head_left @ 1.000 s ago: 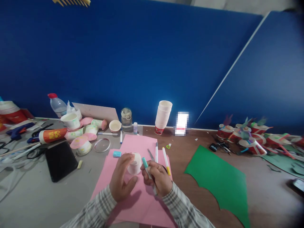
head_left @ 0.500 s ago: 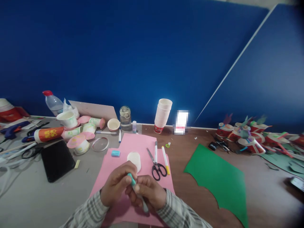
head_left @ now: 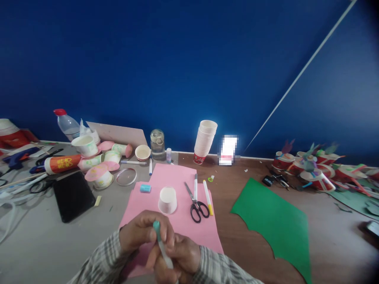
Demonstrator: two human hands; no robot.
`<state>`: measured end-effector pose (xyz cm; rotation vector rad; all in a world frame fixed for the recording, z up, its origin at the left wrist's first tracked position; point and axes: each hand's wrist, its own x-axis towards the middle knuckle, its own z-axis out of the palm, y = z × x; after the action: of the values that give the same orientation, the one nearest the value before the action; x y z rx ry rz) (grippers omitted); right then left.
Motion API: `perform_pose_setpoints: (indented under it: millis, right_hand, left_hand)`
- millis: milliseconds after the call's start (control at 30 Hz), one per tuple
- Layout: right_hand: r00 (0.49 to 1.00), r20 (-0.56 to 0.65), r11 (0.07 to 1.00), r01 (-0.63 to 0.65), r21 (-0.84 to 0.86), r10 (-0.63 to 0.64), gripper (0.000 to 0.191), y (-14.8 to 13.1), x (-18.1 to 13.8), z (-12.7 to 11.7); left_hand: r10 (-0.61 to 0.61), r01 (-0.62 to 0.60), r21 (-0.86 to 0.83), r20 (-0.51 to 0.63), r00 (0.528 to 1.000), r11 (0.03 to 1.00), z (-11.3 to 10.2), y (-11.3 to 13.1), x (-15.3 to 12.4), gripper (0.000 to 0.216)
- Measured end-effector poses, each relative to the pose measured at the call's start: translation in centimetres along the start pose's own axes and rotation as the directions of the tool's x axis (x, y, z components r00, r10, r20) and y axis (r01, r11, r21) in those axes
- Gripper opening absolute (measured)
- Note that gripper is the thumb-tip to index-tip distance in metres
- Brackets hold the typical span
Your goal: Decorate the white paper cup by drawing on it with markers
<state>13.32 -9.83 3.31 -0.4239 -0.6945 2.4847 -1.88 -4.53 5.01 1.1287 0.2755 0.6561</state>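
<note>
Left hand [head_left: 145, 230] and right hand [head_left: 186, 254]: fingers curled, both gripping teal-capped marker [head_left: 162, 247], near side of upturned white cup [head_left: 167, 199]. Scissors [head_left: 194, 201] right of cup.

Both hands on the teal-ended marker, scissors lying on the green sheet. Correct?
Not the green sheet: the head view shows the scissors lying on pink paper. Left hand and right hand are on the teal-ended marker, yes.
</note>
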Motion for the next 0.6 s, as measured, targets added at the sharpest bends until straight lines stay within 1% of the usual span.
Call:
perform_pose_setpoints:
  millis: [33, 100, 167, 200, 300, 367, 467, 600]
  right_hand:
    - [0.999, -0.030, 0.999, 0.047, 0.020, -0.046, 0.026, 0.2, 0.1, 0.0]
    - [0.989, -0.078, 0.992, 0.124, 0.019, -0.122, 0.030, 0.7, 0.5, 0.2]
    - [0.976, -0.114, 0.983, 0.185, -0.017, -0.185, 0.030, 0.9, 0.8, 0.5]
    - [0.967, -0.129, 0.975, 0.218, -0.041, -0.221, 0.030, 0.9, 1.0, 0.7]
    - [0.944, -0.157, 0.956, 0.280, -0.088, -0.291, 0.028, 0.7, 1.5, 0.8]
    - [0.936, -0.166, 0.950, 0.295, -0.104, -0.309, 0.028, 0.6, 1.6, 0.7]
    - [0.923, -0.201, 0.939, 0.299, -0.167, -0.329, 0.028, 0.7, 1.7, 0.4]
    - [0.908, -0.248, 0.932, 0.283, -0.228, -0.337, 0.029, 0.9, 1.6, 0.4]
  left_hand:
    - [0.038, -0.039, -0.031, -0.037, 0.999, 0.999, 0.0, -0.4, 0.0, 0.016]
    - [0.119, -0.123, -0.035, -0.110, 0.987, 0.992, 0.0, -1.0, -0.1, 0.017]
    - [0.181, -0.186, -0.012, -0.178, 0.967, 0.982, 0.0, -1.4, -0.2, 0.017]
    - [0.193, -0.200, -0.016, -0.207, 0.959, 0.980, 0.0, -1.5, -0.2, 0.016]
    - [0.152, -0.180, -0.090, -0.255, 0.955, 0.980, -0.1, -1.8, -0.3, 0.017]
    - [0.118, -0.162, -0.145, -0.273, 0.955, 0.976, -0.2, -2.0, -0.2, 0.018]
    - [0.103, -0.163, -0.183, -0.298, 0.949, 0.970, -0.3, -2.3, -0.1, 0.018]
    - [0.114, -0.186, -0.182, -0.345, 0.932, 0.966, 0.1, -2.2, 0.2, 0.019]
